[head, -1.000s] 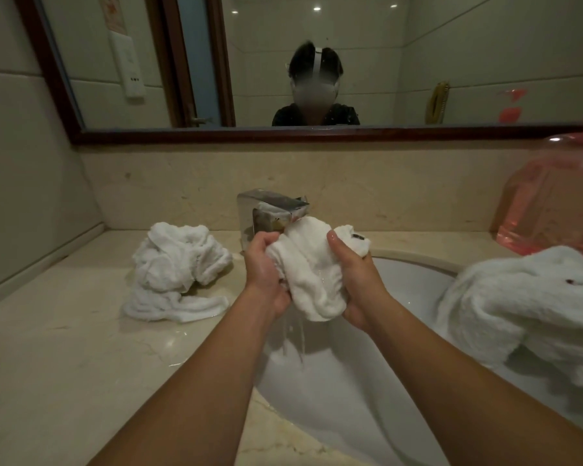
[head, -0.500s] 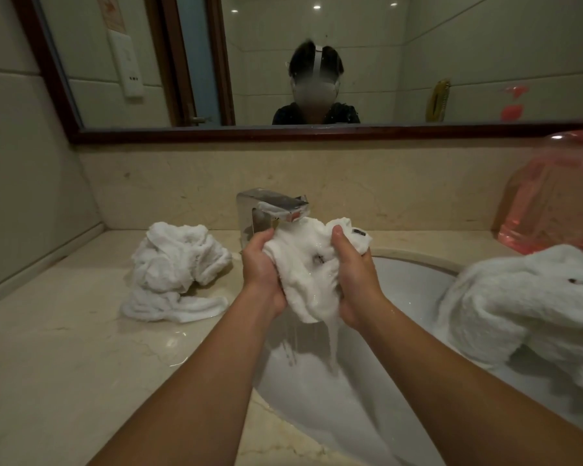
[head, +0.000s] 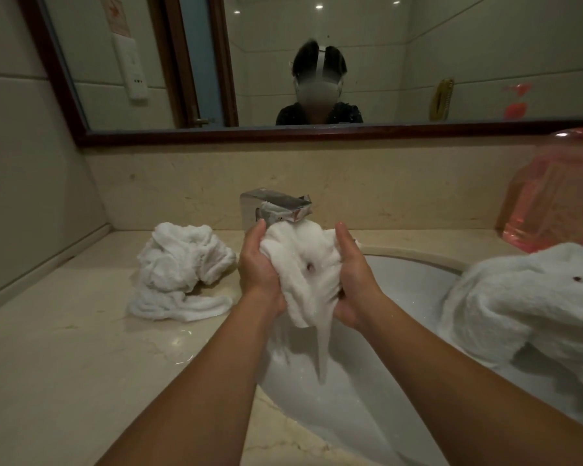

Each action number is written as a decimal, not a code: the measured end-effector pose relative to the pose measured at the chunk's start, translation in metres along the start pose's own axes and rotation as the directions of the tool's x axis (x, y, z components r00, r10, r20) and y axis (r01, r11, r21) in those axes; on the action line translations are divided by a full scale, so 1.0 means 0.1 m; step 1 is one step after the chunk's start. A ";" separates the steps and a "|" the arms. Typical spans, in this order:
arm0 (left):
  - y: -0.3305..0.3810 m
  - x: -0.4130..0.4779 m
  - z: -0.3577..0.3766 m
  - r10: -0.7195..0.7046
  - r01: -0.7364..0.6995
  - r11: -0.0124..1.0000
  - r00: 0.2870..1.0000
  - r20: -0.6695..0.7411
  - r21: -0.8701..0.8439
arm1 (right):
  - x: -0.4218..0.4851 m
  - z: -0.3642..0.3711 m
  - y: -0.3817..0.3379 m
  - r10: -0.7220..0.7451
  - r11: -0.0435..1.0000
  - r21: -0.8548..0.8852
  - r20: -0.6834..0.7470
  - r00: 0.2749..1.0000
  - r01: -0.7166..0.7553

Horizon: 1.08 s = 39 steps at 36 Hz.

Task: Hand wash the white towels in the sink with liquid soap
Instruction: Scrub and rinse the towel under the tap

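Note:
A wet white towel (head: 300,264) is bunched up over the white sink (head: 401,284), right under the chrome tap (head: 276,205). My left hand (head: 260,270) grips its left side and my right hand (head: 354,280) grips its right side. Water streams from the towel's lower end into the basin. The cloth has a small dark spot near its middle. A second crumpled white towel (head: 179,267) lies on the counter to the left. A third white towel (head: 525,304) drapes over the sink's right rim.
A pink translucent liquid soap bottle (head: 559,190) stands at the back right of the beige marble counter (head: 64,364). A dark-framed mirror (head: 317,132) hangs above the backsplash. A tiled wall closes off the left side.
Both hands have squeezed and worked the towel; its folds have shifted, the dark spot now shows, and a thicker stream of water runs down from it.

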State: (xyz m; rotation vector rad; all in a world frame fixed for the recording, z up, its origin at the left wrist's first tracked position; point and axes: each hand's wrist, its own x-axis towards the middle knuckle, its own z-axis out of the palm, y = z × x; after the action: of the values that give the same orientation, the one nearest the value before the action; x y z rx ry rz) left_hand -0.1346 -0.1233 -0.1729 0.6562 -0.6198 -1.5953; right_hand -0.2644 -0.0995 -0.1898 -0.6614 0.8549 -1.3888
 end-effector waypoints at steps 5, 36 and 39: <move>-0.12 0.02 0.05 -0.037 0.031 0.991 0.998 0.046 0.131 | -0.02 0.06 0.00 -0.218 0.955 -0.243 -0.187 0.958 0.170; -0.17 -0.03 0.16 0.234 -0.082 0.843 0.946 -0.226 0.531 | -0.10 0.13 0.00 -0.444 0.807 -0.555 -0.347 0.826 0.200; -0.15 -0.04 0.18 0.221 -0.072 0.867 0.942 -0.251 0.493 | -0.12 0.17 -0.03 -0.348 0.854 -0.512 -0.432 0.832 0.091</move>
State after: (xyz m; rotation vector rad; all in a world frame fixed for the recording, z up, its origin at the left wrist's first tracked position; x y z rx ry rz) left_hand -0.1571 -0.1170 -0.1708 1.1684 -0.8233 -1.1646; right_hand -0.2523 -0.0893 -0.1764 -0.7942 1.6281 -1.6183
